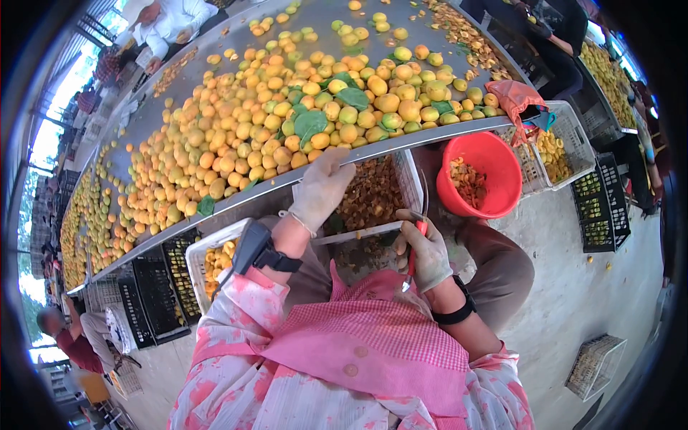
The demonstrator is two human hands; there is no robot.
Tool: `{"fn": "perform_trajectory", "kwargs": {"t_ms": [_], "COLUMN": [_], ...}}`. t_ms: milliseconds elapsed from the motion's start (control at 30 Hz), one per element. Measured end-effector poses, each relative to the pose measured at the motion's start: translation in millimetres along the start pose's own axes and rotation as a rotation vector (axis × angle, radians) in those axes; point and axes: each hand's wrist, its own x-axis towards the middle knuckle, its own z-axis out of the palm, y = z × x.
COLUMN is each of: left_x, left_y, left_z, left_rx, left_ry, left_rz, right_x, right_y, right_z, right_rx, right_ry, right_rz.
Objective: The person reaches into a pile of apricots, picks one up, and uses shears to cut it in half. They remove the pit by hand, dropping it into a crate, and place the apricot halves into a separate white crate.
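Note:
My left hand (322, 190), in a pale work glove, is at the near rim of the metal table, just below a heap of yellow-orange apricots (244, 129). Its fingers are curled together; what they hold, if anything, is hidden. Lower and to the right, my gloved right hand (428, 258) is closed around a red-handled metal tool (411, 264), whose exact kind I cannot make out. Beneath the table rim, between both hands, stands a white crate (410, 183) of brown, dried-looking pieces. A red bucket (494, 172) beside it contains orange fruit pieces.
Left of my lap, a white crate (197, 258) has apricot pieces in it. Black crates (136, 301) stand beyond it. At right are a crate with an orange bag (512, 100) on its edge and a black crate (602, 208). Other people (161, 29) sit around the table.

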Motion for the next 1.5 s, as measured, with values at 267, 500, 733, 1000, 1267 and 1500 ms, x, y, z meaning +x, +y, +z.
{"fn": "perform_trajectory", "kwargs": {"t_ms": [267,500,733,1000,1267,1500], "left_x": [89,151,188,125,19,-43], "left_y": [11,31,31,52,67,74], "left_z": [9,69,78,34,18,2], "left_rx": [0.398,0.472,0.434,-0.316,-1.221,-1.17], "left_ry": [0.145,-0.044,-0.22,-0.232,-0.448,-0.599], "left_rz": [0.362,0.267,0.139,-0.041,-0.388,-0.305], "right_x": [-4,-1,1,7,-3,-13], "right_y": [-10,-15,-20,-38,-55,-35], "right_z": [-11,-28,-44,-40,1,13], "right_rx": [-0.02,0.031,0.076,0.098,-0.097,-0.169], "right_ry": [0.023,0.031,0.093,0.096,-0.03,-0.154], "right_rz": [-0.078,-0.139,-0.081,-0.106,-0.208,-0.368]}}
